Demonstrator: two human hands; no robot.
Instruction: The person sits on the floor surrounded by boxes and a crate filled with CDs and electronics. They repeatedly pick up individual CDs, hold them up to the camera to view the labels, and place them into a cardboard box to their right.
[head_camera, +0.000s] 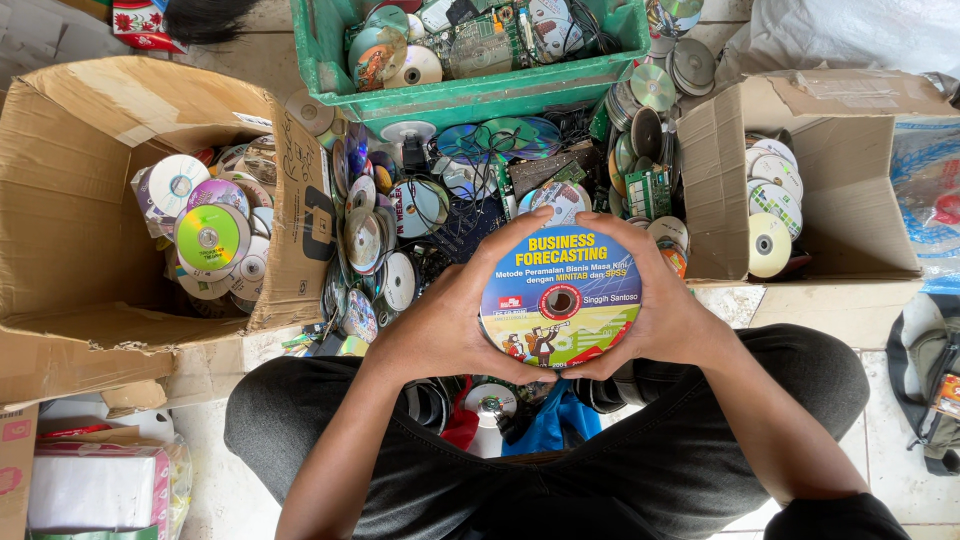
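Both hands hold one disc (560, 297) flat and face up above my lap. Its printed label is blue on top, with yellow lettering and a cartoon picture below. My left hand (445, 325) curls around the disc's left rim, thumb under the lower edge. My right hand (665, 310) wraps the right rim, fingers reaching over the top edge. Beneath the disc lies a loose heap of discs (400, 225) and circuit boards on the floor.
A large cardboard box (70, 200) at left holds several discs. A smaller cardboard box (850, 180) at right holds more. A green plastic crate (470, 95) of discs and boards stands ahead. My dark-trousered knees (300, 410) frame the pile; a bag (930, 390) lies far right.
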